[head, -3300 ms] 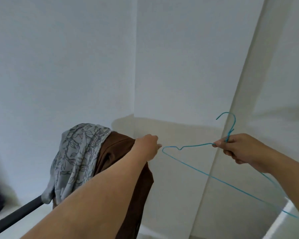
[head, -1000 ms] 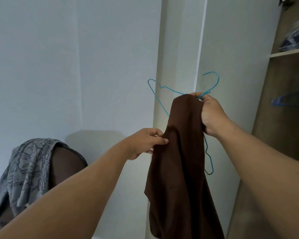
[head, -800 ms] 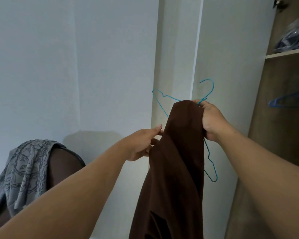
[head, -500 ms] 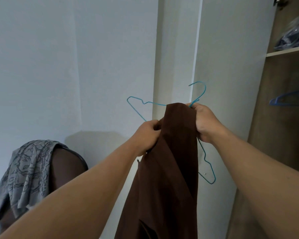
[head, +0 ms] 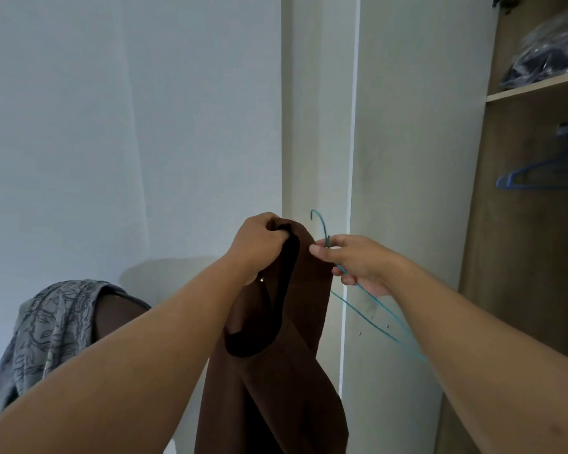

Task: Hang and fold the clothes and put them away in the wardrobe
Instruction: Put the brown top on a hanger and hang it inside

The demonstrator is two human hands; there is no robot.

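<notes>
- While the left hand [head: 259,245] grips the brown garment [head: 276,371] at its neckline, the right hand [head: 358,265] pinches the teal hanger [head: 371,299] below its hook.
- Change: the hanger has swung out of the cloth, right of it.
- Threading likely needs restarting; the wardrobe [head: 532,257] stands open beside them.

Your left hand [head: 259,245] holds the garment [head: 276,371] left of the hanger [head: 358,290] in your right hand [head: 358,263]; the wardrobe [head: 522,257] stands at right.
</notes>
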